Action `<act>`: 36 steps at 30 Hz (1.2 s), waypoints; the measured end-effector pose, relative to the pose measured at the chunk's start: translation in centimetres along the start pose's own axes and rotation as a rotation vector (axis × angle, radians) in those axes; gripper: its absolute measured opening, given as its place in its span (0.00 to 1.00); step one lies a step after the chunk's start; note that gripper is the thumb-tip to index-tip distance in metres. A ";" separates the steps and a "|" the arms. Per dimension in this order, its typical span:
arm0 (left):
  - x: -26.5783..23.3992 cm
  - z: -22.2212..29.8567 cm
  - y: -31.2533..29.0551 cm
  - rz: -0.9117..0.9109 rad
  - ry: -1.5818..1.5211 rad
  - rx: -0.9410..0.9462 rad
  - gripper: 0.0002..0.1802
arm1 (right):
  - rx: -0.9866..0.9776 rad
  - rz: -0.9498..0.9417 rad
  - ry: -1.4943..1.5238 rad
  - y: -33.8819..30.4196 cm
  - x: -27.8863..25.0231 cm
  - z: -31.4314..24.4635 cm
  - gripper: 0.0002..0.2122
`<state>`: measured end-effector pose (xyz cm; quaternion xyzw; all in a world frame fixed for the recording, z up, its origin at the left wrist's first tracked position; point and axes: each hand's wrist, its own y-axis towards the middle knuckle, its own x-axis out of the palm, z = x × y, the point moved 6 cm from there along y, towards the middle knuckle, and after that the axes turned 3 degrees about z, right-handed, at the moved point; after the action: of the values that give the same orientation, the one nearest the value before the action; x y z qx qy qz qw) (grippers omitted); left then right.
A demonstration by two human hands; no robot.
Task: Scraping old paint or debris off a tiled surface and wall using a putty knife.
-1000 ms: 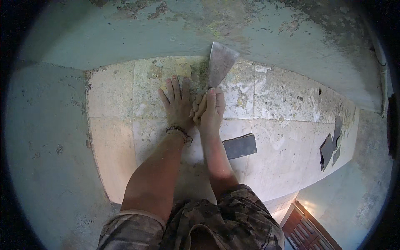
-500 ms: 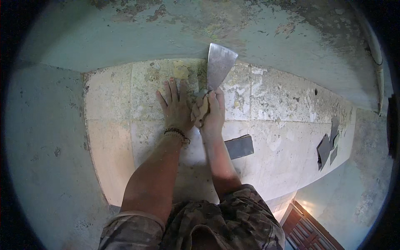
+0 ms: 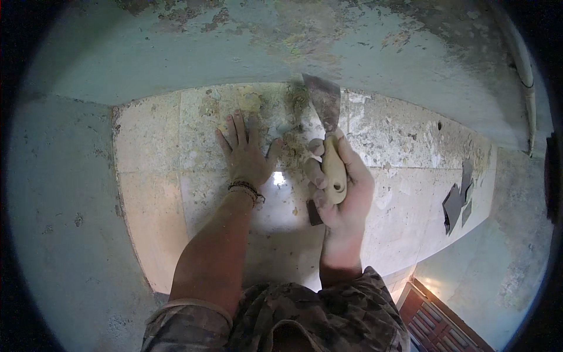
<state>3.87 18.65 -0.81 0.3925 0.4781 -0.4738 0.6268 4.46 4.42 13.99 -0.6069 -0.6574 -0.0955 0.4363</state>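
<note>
My right hand [image 3: 349, 182] grips a putty knife [image 3: 334, 167] by its pale handle, which has a hanging hole near the end. The wide metal blade points away from me, its far edge close to the foot of the green wall. Flat on the tiled surface [image 3: 246, 220] lies my left hand [image 3: 249, 155], fingers spread, a dark beaded bracelet on its wrist. Crumbs and flaky residue cover the tiles around both hands. Partly hidden under my right hand is a dark flat piece [image 3: 315, 212].
Several dark broken flat pieces [image 3: 454, 205] lie toward the right end of the tiles. Peeling green walls [image 3: 246, 53] bound the far and left sides. A pale pipe [image 3: 531, 105] runs along the wall at right. A brown slatted wooden panel [image 3: 440, 322] shows at lower right.
My right hand has moved right and toward me with the putty knife, turning so the handle shows. It now covers most of the nearby dark piece. My left hand has stayed in place.
</note>
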 end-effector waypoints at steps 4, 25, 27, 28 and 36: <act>-0.6 -0.1 0.0 -0.034 0.024 -0.006 0.48 | 0.052 -0.020 0.210 0.3 3.0 -1.0 0.13; -2.1 0.9 0.6 -0.341 -0.199 -0.045 0.48 | -0.414 0.159 -0.150 4.9 9.2 4.8 0.42; -2.1 1.6 0.0 -0.361 -0.227 -0.073 0.48 | -0.490 0.123 -0.266 4.1 10.5 4.9 0.41; -2.3 0.9 0.1 -0.368 -0.234 -0.092 0.47 | -0.484 0.117 -0.253 4.2 11.0 5.3 0.41; -1.0 0.5 1.2 -0.340 -0.232 -0.074 0.47 | -0.357 0.264 -0.256 7.4 8.0 7.5 0.41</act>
<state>5.08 18.72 0.36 0.2258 0.4792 -0.5968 0.6027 8.47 16.87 12.05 -0.7621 -0.5950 -0.0745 0.2441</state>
